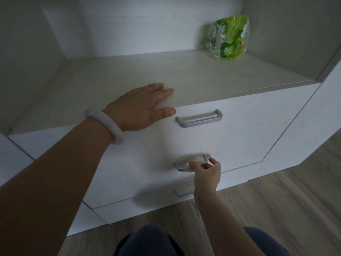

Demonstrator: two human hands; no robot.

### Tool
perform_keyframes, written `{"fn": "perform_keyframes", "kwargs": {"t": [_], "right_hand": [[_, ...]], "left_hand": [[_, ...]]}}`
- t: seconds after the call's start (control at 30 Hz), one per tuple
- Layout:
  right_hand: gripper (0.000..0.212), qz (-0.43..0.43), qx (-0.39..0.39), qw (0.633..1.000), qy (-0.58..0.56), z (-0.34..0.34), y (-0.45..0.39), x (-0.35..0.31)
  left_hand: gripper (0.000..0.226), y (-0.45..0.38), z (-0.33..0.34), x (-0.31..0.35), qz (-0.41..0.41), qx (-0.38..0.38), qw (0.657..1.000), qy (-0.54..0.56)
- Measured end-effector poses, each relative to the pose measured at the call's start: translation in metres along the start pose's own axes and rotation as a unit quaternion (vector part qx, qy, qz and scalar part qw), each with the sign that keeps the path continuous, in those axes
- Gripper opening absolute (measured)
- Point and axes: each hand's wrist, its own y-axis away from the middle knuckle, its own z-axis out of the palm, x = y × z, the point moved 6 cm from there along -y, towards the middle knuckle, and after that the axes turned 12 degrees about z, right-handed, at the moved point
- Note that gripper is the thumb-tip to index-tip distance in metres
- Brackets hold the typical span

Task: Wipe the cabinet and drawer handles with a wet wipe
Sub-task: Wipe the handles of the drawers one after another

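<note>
A white drawer unit [239,141] has metal bar handles. The top drawer handle [199,119] is bare. My right hand [206,174] grips a crumpled white wet wipe [191,160] wrapped round the middle drawer handle [178,166], which is mostly covered by the wipe and my fingers. A third handle [181,192] shows partly below my right wrist. My left hand [140,106] lies flat with straight fingers on the front edge of the unit's top, left of the top handle, a pale bangle on its wrist.
A green wet-wipe pack [228,37] stands at the back right of the shelf surface [166,74] inside the cabinet. Cabinet side walls rise left and right. Wooden floor [276,209] lies below, and my dark-trousered knees [151,241] are at the bottom.
</note>
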Motion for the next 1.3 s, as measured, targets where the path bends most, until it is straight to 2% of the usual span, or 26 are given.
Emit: {"fn": "perform_keyframes", "kwargs": {"t": [0.17, 0.27, 0.37, 0.63, 0.7, 0.73, 0.83, 0.93, 1.0, 1.1, 1.2, 1.3], "right_hand": [[0.056, 0.029, -0.025, 0.998, -0.056, -0.003, -0.006, 0.003], [0.05, 0.087, -0.085, 0.989, -0.086, 0.001, -0.015, 0.007], [0.033, 0.142, -0.147, 0.973, -0.107, 0.005, -0.02, 0.009], [0.021, 0.19, -0.208, 0.955, -0.088, 0.006, -0.016, 0.009], [0.015, 0.165, -0.18, 0.968, -0.056, -0.003, -0.01, 0.006], [0.011, 0.137, -0.145, 0.98, -0.004, -0.01, -0.01, 0.004], [0.01, 0.02, -0.046, 0.99, 0.128, -0.029, -0.005, -0.003], [0.01, -0.121, 0.045, 0.975, 0.183, -0.044, 0.011, -0.02], [0.023, -0.199, 0.091, 0.955, 0.203, -0.047, 0.018, -0.034], [0.035, -0.242, 0.048, 0.935, 0.256, -0.03, 0.017, -0.038], [0.035, -0.255, 0.001, 0.918, 0.305, -0.016, 0.02, -0.024], [0.035, -0.278, -0.003, 0.897, 0.343, -0.022, 0.022, -0.019]], "left_hand": [[0.084, -0.001, 0.001, -0.001, 0.001, 0.002, 1.0, 0.001], [0.079, -0.001, 0.001, -0.001, 0.002, 0.008, 1.0, 0.001], [0.081, -0.001, 0.0, 0.0, 0.003, 0.007, 1.0, -0.001], [0.085, 0.0, -0.001, 0.002, -0.002, 0.001, 1.0, 0.003], [0.084, 0.0, -0.001, 0.002, -0.003, 0.001, 1.0, 0.004], [0.084, 0.0, 0.0, 0.001, -0.003, 0.0, 1.0, 0.004], [0.08, 0.0, 0.0, 0.001, -0.001, -0.001, 1.0, 0.001], [0.073, -0.001, 0.0, 0.001, 0.001, 0.003, 1.0, -0.003], [0.072, -0.001, 0.0, 0.001, 0.003, 0.005, 1.0, -0.005], [0.072, -0.001, 0.0, 0.001, 0.005, 0.013, 1.0, -0.004], [0.078, -0.001, 0.0, 0.001, 0.004, 0.008, 1.0, -0.003], [0.078, -0.001, 0.001, 0.001, 0.001, 0.006, 1.0, -0.003]]}}
